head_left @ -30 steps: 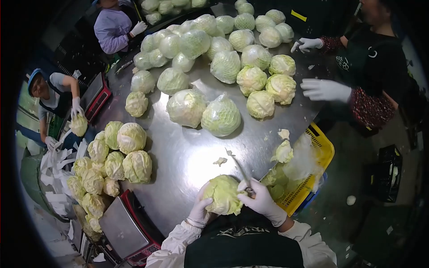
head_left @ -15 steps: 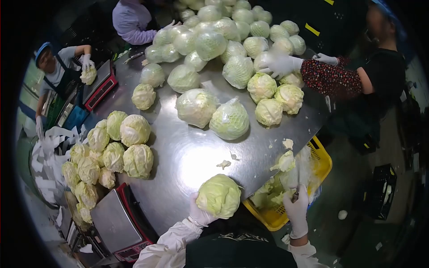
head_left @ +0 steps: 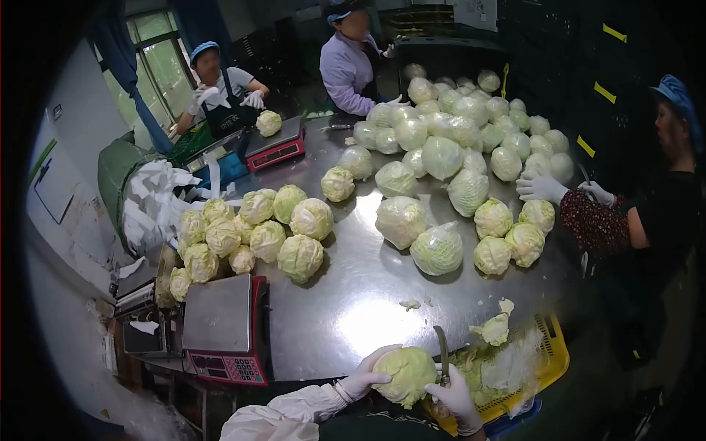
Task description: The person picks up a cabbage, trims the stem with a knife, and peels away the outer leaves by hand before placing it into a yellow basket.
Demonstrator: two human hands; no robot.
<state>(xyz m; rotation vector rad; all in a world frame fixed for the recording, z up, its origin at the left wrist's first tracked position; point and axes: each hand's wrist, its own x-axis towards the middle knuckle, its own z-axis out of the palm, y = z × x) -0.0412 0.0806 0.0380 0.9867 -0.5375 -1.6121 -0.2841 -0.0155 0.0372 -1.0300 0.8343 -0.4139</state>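
Observation:
My left hand (head_left: 365,375), in a white glove, is wrapped round the left side of a trimmed green cabbage (head_left: 406,376) at the table's near edge. Against the cabbage's right side is my right hand (head_left: 457,400), also gloved. Its fingers are closed on the handle of a knife (head_left: 443,349) with a curved blade that points up and away from me. Loose leaf scraps (head_left: 493,330) lie at the table edge beyond the knife.
Wrapped cabbages (head_left: 437,248) fill the far middle of the metal table (head_left: 316,338). Bare cabbages (head_left: 300,257) and a red scale (head_left: 217,316) are at left. A yellow basket (head_left: 560,356) with leaves is at right. Three co-workers stand around.
The view has tilted up and swung left. My right hand with the knife has come from over the yellow basket to the cabbage's right side; my left hand still holds the cabbage.

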